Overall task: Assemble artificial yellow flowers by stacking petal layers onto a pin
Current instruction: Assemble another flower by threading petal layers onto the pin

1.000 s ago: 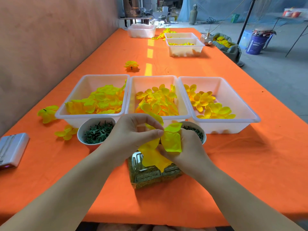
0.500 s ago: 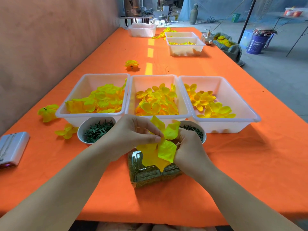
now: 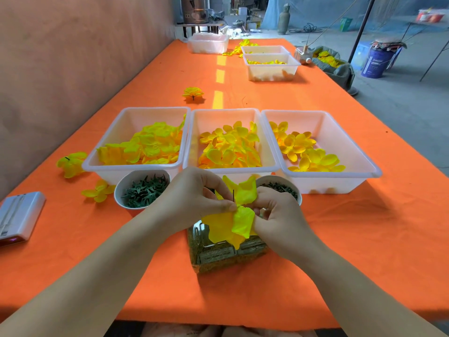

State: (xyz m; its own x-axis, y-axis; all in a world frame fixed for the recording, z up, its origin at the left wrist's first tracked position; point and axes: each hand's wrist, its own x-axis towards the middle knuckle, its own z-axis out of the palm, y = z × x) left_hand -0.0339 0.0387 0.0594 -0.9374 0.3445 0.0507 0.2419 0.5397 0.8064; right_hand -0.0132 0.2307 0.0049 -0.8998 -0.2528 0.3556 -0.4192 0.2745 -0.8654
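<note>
While above the jar (image 3: 218, 255), left hand (image 3: 192, 198), right hand (image 3: 279, 215) knuckles-up, grips tight on petal layer (image 3: 234, 226).

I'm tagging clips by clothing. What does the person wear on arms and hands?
Nothing that shows: the left hand and right hand are ungloved, left forearm and right forearm bare to the picture's edge, no sleeve, watch, bracelet or ring in view.

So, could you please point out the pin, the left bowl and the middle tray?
pin (image 3: 233, 196): head view, exposed dark shaft
left bowl (image 3: 117, 191): head view, white left rim
middle tray (image 3: 224, 119): head view, far wall
</note>
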